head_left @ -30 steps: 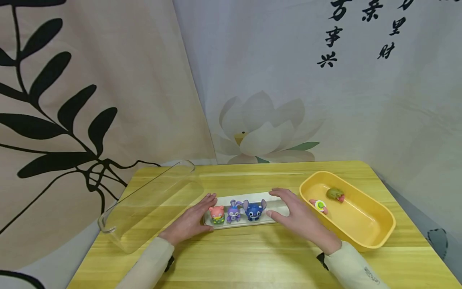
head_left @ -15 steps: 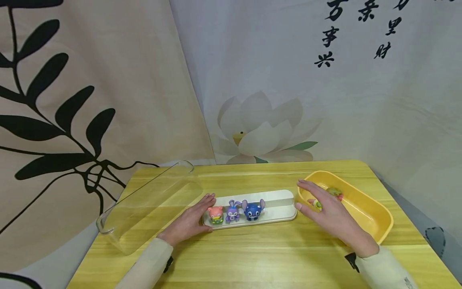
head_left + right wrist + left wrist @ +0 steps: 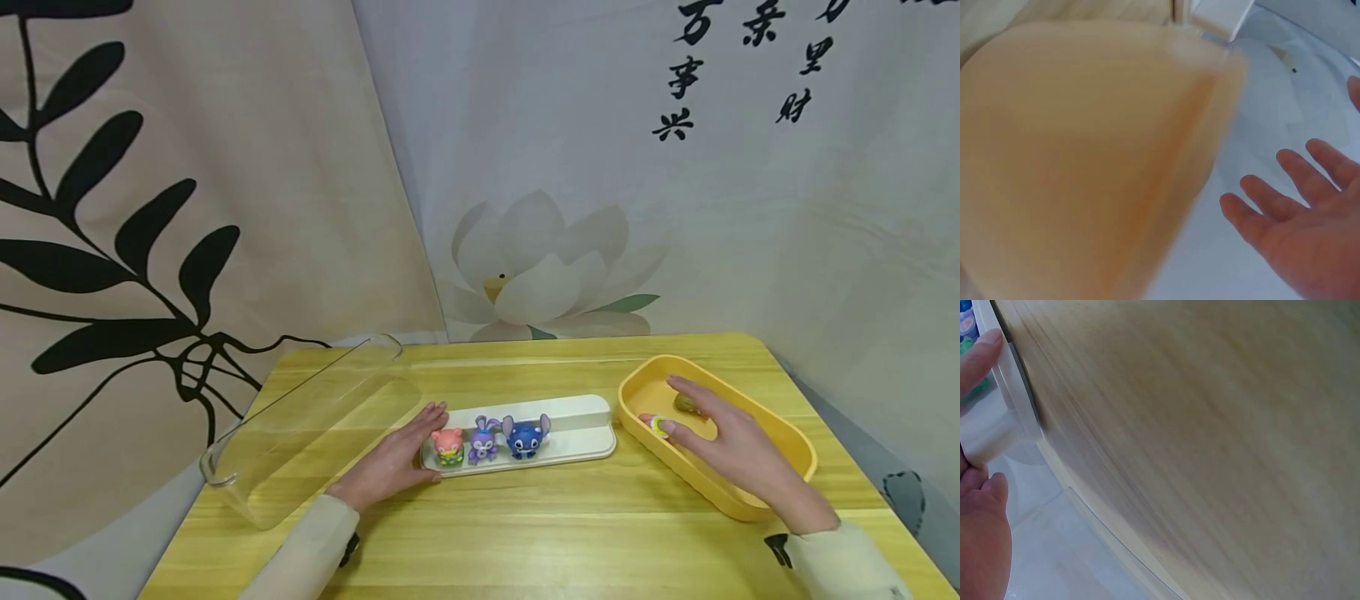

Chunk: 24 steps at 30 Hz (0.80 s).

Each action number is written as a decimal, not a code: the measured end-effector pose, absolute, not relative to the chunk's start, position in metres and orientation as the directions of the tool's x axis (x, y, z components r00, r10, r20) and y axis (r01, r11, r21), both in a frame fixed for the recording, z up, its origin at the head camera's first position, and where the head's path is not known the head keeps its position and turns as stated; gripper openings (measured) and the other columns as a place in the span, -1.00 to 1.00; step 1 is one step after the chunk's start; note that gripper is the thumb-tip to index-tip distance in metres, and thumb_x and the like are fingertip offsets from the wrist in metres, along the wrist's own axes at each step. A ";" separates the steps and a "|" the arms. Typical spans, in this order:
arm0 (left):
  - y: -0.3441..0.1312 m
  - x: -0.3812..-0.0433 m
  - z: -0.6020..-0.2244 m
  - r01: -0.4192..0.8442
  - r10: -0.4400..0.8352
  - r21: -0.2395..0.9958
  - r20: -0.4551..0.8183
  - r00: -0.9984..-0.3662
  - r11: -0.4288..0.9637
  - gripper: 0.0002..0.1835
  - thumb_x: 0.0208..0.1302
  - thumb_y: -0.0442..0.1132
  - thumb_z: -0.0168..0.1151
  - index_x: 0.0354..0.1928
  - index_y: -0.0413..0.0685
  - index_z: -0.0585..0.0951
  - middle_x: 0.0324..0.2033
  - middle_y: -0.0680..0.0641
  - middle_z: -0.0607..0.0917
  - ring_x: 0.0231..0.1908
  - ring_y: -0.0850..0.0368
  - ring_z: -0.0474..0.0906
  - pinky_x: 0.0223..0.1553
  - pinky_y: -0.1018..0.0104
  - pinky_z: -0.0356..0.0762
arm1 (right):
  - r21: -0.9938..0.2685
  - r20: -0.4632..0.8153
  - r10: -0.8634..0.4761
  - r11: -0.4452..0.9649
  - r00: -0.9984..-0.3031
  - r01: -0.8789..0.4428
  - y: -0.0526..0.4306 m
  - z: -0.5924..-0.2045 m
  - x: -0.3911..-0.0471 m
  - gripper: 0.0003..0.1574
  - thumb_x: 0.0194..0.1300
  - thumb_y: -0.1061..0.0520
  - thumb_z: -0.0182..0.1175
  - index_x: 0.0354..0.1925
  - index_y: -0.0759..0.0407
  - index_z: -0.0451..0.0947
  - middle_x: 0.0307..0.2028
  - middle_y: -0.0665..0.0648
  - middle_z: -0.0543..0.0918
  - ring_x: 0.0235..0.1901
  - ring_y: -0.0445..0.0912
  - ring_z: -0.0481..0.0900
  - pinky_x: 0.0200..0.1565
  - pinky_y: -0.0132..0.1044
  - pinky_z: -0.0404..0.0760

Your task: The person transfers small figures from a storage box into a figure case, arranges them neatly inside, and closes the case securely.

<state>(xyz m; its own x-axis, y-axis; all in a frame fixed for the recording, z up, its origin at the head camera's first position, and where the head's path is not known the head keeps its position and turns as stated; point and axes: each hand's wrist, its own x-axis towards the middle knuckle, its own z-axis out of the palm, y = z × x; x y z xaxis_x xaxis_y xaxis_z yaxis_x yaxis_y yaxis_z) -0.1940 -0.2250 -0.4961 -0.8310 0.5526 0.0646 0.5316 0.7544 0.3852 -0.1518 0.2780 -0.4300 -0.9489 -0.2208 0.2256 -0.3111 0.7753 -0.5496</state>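
Note:
My left hand (image 3: 390, 462) holds the left end of a long white stepped base (image 3: 579, 440), with the thumb at its front rim and the fingers at its back edge. On the base stand a pink pig-like figurine (image 3: 448, 450), a purple rabbit figurine (image 3: 483, 446) and a blue big-eared figurine (image 3: 526, 439). Over a yellow tray (image 3: 643, 383) hovers my right hand (image 3: 742, 450), its fingers spread and nothing held. Beneath its thumb and fingertips lie a pink piece with a green-and-white swirl (image 3: 657, 426) and a partly hidden olive-green piece (image 3: 684, 402).
A clear plastic cover (image 3: 315, 433) lies at the left of the wooden table (image 3: 495, 533). A printed cloth (image 3: 555, 167) hangs right behind the table's far edge. The yellow tray sits close to the right end of the white base.
My right hand has moved right, from the white base's right end to over the yellow tray. The left hand has stayed at the base's left end.

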 end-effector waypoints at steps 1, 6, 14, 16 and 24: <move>-0.225 -0.194 -0.496 0.532 0.553 0.387 0.066 -0.831 0.753 0.05 0.18 -0.06 0.58 0.61 -0.13 0.20 0.63 -0.04 0.08 0.60 -0.02 -0.03 0.47 -0.04 0.26 | -0.543 0.226 -0.221 0.781 -0.949 -0.310 0.281 -0.431 -0.152 -0.12 0.47 -0.16 0.28 0.57 0.10 0.25 0.45 0.30 0.42 0.10 0.29 0.58 -0.01 0.30 0.58; -0.225 -0.194 -0.496 0.535 0.555 0.388 0.072 -0.829 0.750 0.05 0.16 -0.07 0.59 0.60 -0.14 0.21 0.62 -0.06 0.09 0.59 -0.03 -0.02 0.46 -0.02 0.26 | -0.518 0.211 -0.236 0.796 -0.949 -0.313 0.291 -0.437 -0.156 -0.08 0.44 -0.18 0.31 0.56 0.16 0.26 0.45 0.35 0.40 0.13 0.31 0.55 0.02 0.35 0.56; -0.225 -0.194 -0.496 0.541 0.558 0.389 0.077 -0.826 0.746 0.05 0.16 -0.07 0.58 0.60 -0.15 0.21 0.62 -0.08 0.10 0.60 -0.04 -0.02 0.47 -0.01 0.24 | -0.525 0.178 -0.241 0.797 -0.954 -0.299 0.305 -0.445 -0.165 -0.04 0.42 -0.16 0.34 0.54 0.24 0.25 0.44 0.43 0.37 0.29 0.47 0.40 0.16 0.49 0.43; -0.225 -0.194 -0.497 0.539 0.556 0.387 0.077 -0.827 0.748 0.05 0.16 -0.07 0.59 0.60 -0.15 0.21 0.62 -0.07 0.09 0.59 -0.04 -0.02 0.47 -0.02 0.25 | -0.513 0.183 -0.245 0.803 -0.952 -0.305 0.308 -0.446 -0.168 -0.05 0.42 -0.16 0.34 0.52 0.28 0.27 0.42 0.46 0.39 0.29 0.49 0.39 0.17 0.48 0.42; -0.225 -0.194 -0.498 0.538 0.552 0.384 0.086 -0.830 0.750 0.05 0.15 -0.07 0.60 0.60 -0.13 0.22 0.62 -0.04 0.09 0.59 -0.03 -0.01 0.46 -0.03 0.26 | -0.475 0.143 -0.277 0.823 -0.950 -0.312 0.319 -0.448 -0.178 -0.06 0.43 -0.16 0.33 0.47 0.39 0.30 0.35 0.51 0.45 0.29 0.49 0.40 0.21 0.45 0.42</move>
<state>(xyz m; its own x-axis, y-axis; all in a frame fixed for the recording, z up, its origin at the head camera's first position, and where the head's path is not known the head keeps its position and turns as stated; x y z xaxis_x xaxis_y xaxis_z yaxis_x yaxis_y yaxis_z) -0.1938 -0.2248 -0.4977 -0.8298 0.5515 0.0856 0.5383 0.7504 0.3835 -0.1784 0.3186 -0.4481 -0.9500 -0.2774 0.1434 -0.3120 0.8228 -0.4750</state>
